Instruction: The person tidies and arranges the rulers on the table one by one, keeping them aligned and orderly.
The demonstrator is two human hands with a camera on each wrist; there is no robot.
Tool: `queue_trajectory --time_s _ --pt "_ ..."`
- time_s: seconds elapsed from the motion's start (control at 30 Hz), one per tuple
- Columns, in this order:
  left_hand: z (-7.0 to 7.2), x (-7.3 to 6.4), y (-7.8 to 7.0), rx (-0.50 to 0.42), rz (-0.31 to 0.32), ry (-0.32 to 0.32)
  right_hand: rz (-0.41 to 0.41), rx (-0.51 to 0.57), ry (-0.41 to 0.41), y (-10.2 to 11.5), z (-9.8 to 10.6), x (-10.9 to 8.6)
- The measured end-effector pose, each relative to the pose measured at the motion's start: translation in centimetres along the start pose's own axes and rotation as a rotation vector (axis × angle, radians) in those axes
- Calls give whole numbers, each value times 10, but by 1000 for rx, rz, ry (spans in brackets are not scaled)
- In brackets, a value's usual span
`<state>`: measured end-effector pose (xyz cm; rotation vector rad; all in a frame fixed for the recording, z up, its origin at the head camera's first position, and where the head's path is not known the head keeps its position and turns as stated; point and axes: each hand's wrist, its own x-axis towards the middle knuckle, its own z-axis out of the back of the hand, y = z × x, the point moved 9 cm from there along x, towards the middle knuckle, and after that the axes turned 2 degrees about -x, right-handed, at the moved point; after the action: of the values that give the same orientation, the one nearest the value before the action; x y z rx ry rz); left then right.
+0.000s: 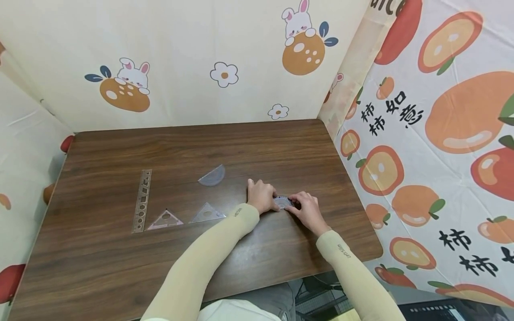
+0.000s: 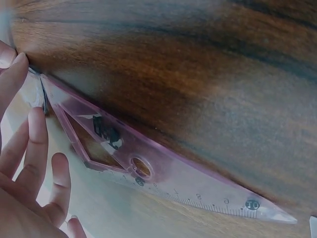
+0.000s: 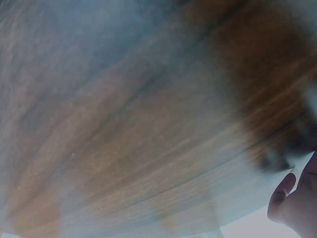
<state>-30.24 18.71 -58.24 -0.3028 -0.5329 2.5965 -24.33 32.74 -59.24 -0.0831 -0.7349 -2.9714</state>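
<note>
In the head view, a small clear protractor (image 1: 283, 202) lies at the right part of the wooden table, between both hands. My left hand (image 1: 262, 197) pinches its left end with thumb and fingers. At its right end, my right hand (image 1: 308, 211) pinches the edge. The left wrist view shows the left fingers (image 2: 37, 129) at a clear curved edge, with a pink-tinted set square (image 2: 153, 163) close by. Only part of the right hand (image 3: 299, 198) appears in the blurred right wrist view, where the protractor cannot be made out.
Left of the hands lie a clear set square (image 1: 206, 213), a pinkish set square (image 1: 154, 225) and a long ruler (image 1: 142, 201) with cut-out shapes. Another clear protractor (image 1: 213, 176) lies farther back. Patterned cloth (image 1: 176, 89) stands along the back and sides of the table (image 1: 100, 267).
</note>
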Motion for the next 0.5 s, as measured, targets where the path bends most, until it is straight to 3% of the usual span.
queue_trajectory --time_s 0.5 --pt "-2 -1 1 28 -4 -11 22 14 -35 3 2 -2"
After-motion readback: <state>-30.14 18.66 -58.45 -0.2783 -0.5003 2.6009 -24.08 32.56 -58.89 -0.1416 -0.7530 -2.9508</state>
